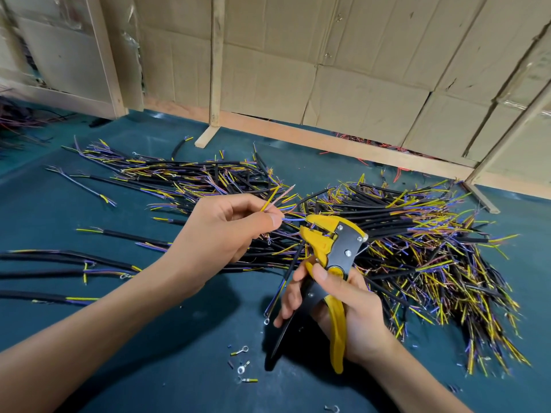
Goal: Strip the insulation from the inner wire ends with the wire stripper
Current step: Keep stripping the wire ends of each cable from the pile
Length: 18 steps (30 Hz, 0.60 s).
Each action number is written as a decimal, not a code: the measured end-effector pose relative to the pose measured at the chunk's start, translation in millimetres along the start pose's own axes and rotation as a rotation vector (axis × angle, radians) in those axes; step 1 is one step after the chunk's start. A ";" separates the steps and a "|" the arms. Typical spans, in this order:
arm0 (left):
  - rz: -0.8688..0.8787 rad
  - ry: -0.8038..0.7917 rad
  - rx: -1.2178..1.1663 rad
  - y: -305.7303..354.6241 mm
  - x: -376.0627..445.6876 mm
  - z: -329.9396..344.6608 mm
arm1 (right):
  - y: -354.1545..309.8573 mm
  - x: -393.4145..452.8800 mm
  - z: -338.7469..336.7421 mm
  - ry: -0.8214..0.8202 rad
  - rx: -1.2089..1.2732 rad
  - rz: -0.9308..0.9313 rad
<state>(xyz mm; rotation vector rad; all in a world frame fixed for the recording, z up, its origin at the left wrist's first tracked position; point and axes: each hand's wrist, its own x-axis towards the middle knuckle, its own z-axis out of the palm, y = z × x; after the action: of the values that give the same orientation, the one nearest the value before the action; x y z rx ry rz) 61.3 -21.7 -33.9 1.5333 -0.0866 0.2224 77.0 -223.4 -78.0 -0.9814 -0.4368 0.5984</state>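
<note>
Pinching blue wire (293, 218), left fingers (272, 220); right fingers (320, 275) curl round stripper (334, 248).

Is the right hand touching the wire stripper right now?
Touching. The head view shows the right hand gripping the wire stripper, thumb and fingers wrapped round its handles.

A dark teal mat (89, 368) covers the work surface. Loose ring terminals (240, 350) and small scraps lie on it near the front edge. Behind stands a wall of flattened cardboard (343, 70) held by pale wooden battens (217, 61), with red wire ends (372, 144) showing under its lower edge
</note>
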 end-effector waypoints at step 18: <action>0.158 0.012 0.260 12.7 -9.4 6.1 | 4.2 -0.7 -4.2 -0.072 -0.103 -0.001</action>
<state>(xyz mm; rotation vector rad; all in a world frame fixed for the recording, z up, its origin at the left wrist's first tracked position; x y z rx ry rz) 50.1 -28.4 -23.0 1.7853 -0.1750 0.3797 77.8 -224.7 -83.7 -1.0605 -0.5363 0.6167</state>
